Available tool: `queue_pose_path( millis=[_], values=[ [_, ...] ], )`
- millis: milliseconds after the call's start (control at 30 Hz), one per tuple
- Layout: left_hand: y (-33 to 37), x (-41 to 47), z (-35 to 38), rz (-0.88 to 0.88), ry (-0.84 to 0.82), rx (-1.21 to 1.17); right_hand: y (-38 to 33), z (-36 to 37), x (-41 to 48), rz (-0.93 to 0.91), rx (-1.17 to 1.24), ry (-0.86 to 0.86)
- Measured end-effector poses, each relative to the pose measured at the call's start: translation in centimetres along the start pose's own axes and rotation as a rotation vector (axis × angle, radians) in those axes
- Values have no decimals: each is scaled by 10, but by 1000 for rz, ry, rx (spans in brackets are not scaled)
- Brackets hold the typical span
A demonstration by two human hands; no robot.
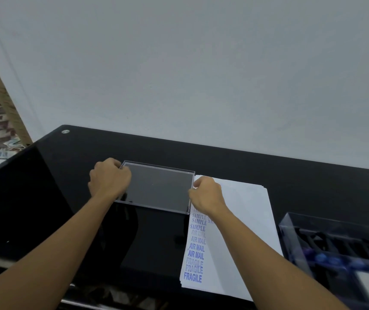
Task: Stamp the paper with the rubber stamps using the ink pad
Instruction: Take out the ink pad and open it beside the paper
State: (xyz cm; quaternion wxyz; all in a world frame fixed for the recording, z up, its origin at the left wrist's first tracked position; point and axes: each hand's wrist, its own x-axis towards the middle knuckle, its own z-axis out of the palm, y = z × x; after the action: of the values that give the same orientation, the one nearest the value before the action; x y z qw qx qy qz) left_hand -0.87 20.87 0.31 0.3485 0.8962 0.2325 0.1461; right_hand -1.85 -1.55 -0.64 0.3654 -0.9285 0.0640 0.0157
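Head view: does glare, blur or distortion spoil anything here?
Head view: dim, even light; the glossy table shows dark reflections below the clear lid that the left hand and right hand grip; the table's far edge curves slightly; on the paper FRAGILE reads sharp, upper SAMPLE prints soft.

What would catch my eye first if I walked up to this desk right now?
Two bare arms reach in from below: the left hand and the right hand grip opposite ends of a flat clear plastic case at the middle of the glossy black table. Just right of it lies a stack of white paper, with blue prints reading SAMPLE, AIR MAIL and FRAGILE down its left edge.
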Motion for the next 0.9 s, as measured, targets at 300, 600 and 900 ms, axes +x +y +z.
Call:
queue_pose_path(
  millis=[300, 600, 900],
  values=[
    [92, -77, 12, 124, -276, -289, 37, -67, -28, -27, 130, 46],
    [180, -184, 63, 95, -591, -460, 115, -179, -78, 117, 176, 147],
    [230, -282, 106, 297, -790, -437, 198, -257, -129, 272, 241, 264]
  ],
)
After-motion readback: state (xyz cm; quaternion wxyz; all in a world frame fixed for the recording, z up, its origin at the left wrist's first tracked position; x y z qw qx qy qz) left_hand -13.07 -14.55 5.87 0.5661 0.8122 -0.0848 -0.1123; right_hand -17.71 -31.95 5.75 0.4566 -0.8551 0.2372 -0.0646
